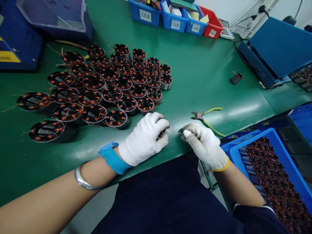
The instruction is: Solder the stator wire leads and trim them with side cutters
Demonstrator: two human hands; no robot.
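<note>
My left hand (146, 138), in a white glove, is closed around a motor stator (162, 132), most of which its fingers hide. My right hand (204, 143), gloved in white with a yellow cuff, pinches a thin copper wire (180, 133) between thumb and fingers, a short way right of the left hand. The wire points towards the stator; whether it joins it I cannot make out. Just beyond the right hand lie diagonal cutters (200, 115) with green handles, jaws apart. A large group of wound stators (117, 118) stands on the green bench (185, 78) to the left.
Blue bins (145, 16) and a red bin (212, 24) line the back, beside a calculator (227, 33). One lone stator (236, 78) is near a blue machine (280, 48). At lower right, a blue crate (272, 132) holds many stators. A purplish bin (83, 29) sits at upper left.
</note>
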